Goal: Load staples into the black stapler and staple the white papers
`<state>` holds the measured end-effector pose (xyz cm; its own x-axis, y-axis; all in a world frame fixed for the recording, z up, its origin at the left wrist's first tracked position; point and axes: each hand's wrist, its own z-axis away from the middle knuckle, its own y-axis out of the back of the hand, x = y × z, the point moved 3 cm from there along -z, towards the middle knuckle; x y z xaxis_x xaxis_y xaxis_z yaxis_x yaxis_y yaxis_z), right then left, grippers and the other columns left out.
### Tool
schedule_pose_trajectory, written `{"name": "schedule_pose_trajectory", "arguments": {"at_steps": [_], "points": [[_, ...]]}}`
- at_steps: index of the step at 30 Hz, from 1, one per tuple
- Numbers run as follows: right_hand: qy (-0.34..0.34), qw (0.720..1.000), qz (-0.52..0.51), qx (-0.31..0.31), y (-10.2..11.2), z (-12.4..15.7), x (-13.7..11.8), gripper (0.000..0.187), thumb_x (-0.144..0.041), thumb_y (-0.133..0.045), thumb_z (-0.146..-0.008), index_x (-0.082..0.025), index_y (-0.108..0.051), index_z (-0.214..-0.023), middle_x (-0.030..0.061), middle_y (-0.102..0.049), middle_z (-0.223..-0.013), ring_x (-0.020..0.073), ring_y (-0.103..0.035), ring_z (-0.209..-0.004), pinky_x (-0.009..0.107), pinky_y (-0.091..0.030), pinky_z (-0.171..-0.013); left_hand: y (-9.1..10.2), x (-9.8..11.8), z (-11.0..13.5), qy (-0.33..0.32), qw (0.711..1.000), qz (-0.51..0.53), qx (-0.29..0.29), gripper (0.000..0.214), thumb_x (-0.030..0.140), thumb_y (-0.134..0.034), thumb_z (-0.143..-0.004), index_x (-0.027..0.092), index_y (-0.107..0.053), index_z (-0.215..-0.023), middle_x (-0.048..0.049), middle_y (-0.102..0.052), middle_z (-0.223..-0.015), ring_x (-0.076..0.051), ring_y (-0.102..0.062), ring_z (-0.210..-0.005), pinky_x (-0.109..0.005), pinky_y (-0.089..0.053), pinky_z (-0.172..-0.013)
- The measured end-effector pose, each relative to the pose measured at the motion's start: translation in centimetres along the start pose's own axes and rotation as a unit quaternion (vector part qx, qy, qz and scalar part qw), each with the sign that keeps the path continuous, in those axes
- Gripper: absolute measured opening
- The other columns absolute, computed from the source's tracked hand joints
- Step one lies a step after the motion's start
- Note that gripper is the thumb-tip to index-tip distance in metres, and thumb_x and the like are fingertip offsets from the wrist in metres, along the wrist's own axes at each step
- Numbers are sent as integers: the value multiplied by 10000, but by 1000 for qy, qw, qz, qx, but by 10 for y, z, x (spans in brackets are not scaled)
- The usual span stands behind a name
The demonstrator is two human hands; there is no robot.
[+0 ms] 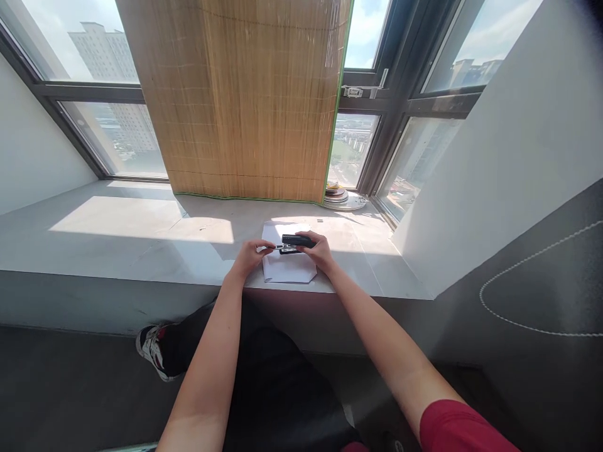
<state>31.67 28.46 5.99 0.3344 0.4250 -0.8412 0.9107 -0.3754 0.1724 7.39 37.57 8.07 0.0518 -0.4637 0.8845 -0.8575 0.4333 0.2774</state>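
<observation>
A black stapler (296, 242) lies over a white sheet of paper (288, 269) near the front edge of a grey window ledge (141, 245). My right hand (320, 252) is wrapped round the stapler's body from the right side. My left hand (249, 254) is curled, with fingertips pinching at the stapler's metal front end. The paper's near corners look folded in.
A bamboo blind (245, 100) hangs over the middle window. A stack of plates (340, 196) stands at the back right of the ledge. A few small staples (320, 220) lie behind the paper. A white slanted wall (494, 163) closes the right side.
</observation>
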Motion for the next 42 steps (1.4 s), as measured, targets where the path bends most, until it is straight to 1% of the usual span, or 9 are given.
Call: {"name": "schedule_pose_trajectory", "arguments": {"at_steps": [4,12,18,22,25,28,31,34,42], "points": [[-19,999,-32,12,7,1,-1,467,-407,-898,-725,-233,-822,-1151,67,-814,-1143,288,-745,-1086,460,-585,-1021,1,5,3,-7,998,34,-53,182,343,-949,-728,259,-873,-870,-113,-851,-1015,-331,-803,-1035,-494,-618,-1064],[-14,996,-86,6,13,3,-5,506,-468,-970,-690,-232,-828,-1114,55,-792,-1091,276,-737,-1025,435,-602,-939,1,3,6,21,995,94,-6,376,383,-1007,-674,234,-838,-975,-91,-832,-922,-300,-799,-948,-468,-629,-986],[11,989,-49,-139,0,10,-24,527,-593,-956,-728,-236,-843,-1099,73,-780,-1041,281,-718,-974,430,-593,-890,-11,18,3,-114,990,-20,-75,623,295,-1082,-512,261,-795,-1064,-113,-741,-1280,-274,-723,-1046,-430,-591,-992],[36,984,-27,-170,-3,12,-28,514,-610,-938,-760,-246,-846,-1111,72,-773,-1029,276,-713,-957,428,-582,-886,-17,18,-1,-138,984,-60,-93,666,249,-1091,-457,266,-783,-1048,-109,-692,-1282,-278,-661,-1084,-403,-578,-958],[55,986,-15,-158,-5,13,-28,446,-574,-944,-767,-255,-854,-1065,61,-777,-997,265,-709,-946,430,-576,-902,-19,13,-2,-156,978,-81,-109,609,240,-1074,-513,275,-778,-1045,-89,-692,-1237,-283,-647,-1114,-383,-556,-960],[29,997,-20,-68,-1,10,-23,447,-531,-969,-732,-254,-843,-1060,57,-793,-1017,277,-724,-980,454,-589,-941,-16,9,-3,-151,981,-111,-56,526,276,-1038,-626,268,-759,-1072,-79,-698,-1185,-285,-645,-1107,-398,-529,-1009],[-20,997,-42,66,16,6,-15,497,-498,-976,-698,-244,-816,-1095,63,-805,-1064,305,-741,-1027,515,-614,-973,-14,5,-4,-125,981,-148,11,310,297,-922,-807,253,-752,-1062,-93,-711,-1184,-309,-647,-1160,-449,-489,-1103],[-48,987,-16,150,49,5,-4,468,-436,-958,-701,-227,-810,-1092,71,-808,-1066,316,-750,-1037,571,-609,-1014,-24,3,-2,-110,977,-183,-3,103,265,-815,-905,257,-769,-997,-114,-715,-1291,-347,-631,-1272,-514,-432,-1187],[-55,981,136,130,143,24,17,365,-332,-929,-728,-237,-842,-1068,84,-820,-1062,320,-763,-1027,566,-614,-1000,-97,1,15,-120,957,-234,-122,289,353,-804,-930,280,-782,-1208,-156,-631,-1546,-434,-504,-1500,-647,-301,-1297]]}}
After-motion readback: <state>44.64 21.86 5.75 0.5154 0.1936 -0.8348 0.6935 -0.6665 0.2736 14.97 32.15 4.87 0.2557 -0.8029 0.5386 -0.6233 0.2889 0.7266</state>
